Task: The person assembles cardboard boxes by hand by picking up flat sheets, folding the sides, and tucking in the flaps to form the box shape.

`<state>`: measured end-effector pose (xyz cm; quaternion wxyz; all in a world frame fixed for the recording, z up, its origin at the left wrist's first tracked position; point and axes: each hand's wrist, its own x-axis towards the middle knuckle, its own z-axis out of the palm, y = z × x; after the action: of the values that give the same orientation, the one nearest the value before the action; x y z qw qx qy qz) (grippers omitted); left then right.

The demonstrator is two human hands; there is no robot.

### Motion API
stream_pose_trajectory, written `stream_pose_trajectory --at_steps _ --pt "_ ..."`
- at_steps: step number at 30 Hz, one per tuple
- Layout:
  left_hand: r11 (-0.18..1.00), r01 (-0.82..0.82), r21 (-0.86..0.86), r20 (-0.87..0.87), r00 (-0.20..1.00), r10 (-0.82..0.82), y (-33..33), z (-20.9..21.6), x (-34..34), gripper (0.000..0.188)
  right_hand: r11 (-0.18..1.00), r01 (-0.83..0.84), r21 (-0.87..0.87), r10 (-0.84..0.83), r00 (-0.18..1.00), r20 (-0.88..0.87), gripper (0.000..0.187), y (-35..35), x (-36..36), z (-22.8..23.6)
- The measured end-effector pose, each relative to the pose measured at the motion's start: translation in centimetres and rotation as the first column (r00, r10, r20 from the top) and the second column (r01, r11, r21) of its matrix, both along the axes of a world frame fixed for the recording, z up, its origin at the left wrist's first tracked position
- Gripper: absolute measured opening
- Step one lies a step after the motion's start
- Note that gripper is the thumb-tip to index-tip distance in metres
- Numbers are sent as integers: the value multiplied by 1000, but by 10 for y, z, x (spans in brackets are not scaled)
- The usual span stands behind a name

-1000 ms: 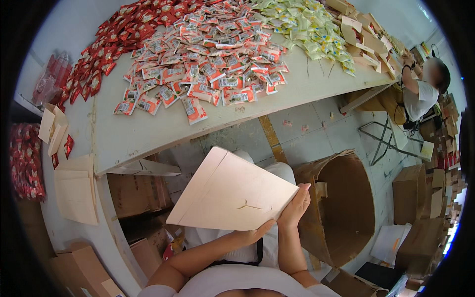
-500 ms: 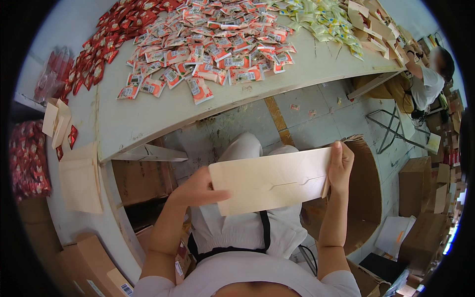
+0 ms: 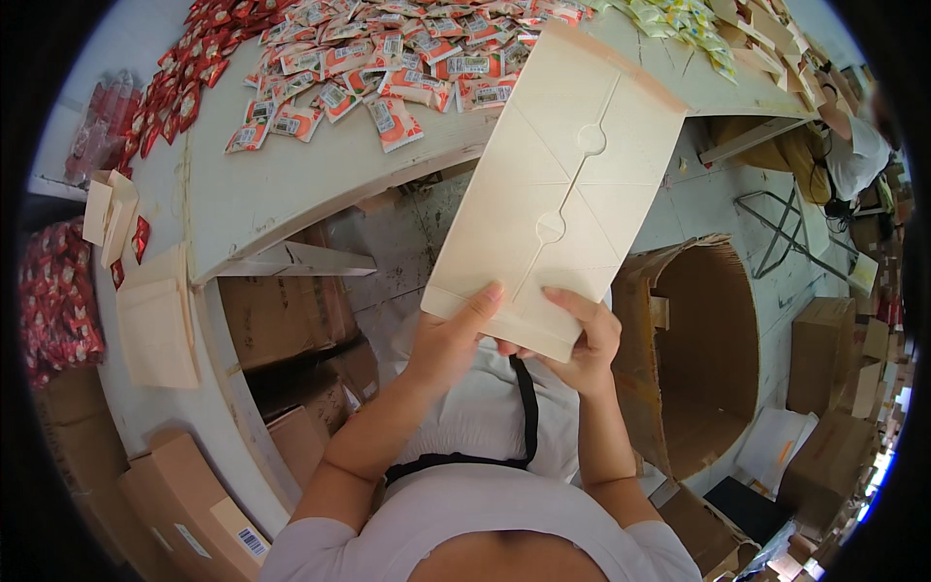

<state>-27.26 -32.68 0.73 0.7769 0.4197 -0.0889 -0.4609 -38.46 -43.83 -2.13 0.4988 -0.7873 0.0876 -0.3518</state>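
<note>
A flat cream cardboard box blank stands tilted up over my lap, creased and cut with a line that has two round tabs along its middle. My left hand pinches its near left corner, thumb on top. At the near right corner my right hand grips it, fingers partly hidden beneath. The far end of the blank overlaps the table edge and covers some of the orange-and-white snack packets heaped there.
On the white table lie red packets, green-yellow packets and folded cartons. More flat blanks rest at left. A large open cardboard box stands at my right. Another person sits far right near a folding stool frame.
The blank has swung from lying crosswise to pointing away from me, showing a different face. Both hands have come together at its near end, the right one moving down and left.
</note>
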Motion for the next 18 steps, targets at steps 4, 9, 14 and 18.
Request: stream_pose_trajectory --at_steps 4,9,14,18 --pt "996 49 -72 -101 993 -56 2 -9 -6 22 997 68 -41 -61 985 163 32 3 4 1" --pt "985 129 -117 103 988 -117 10 -18 -2 32 954 67 292 -98 991 91 13 11 -6 3" --pt "958 212 191 386 882 -272 24 -14 18 32 839 -17 544 25 1000 -7 31 6 -10 0" --pt "964 136 228 224 956 -188 24 -12 8 18 664 -6 748 -80 994 79 71 20 3 16"
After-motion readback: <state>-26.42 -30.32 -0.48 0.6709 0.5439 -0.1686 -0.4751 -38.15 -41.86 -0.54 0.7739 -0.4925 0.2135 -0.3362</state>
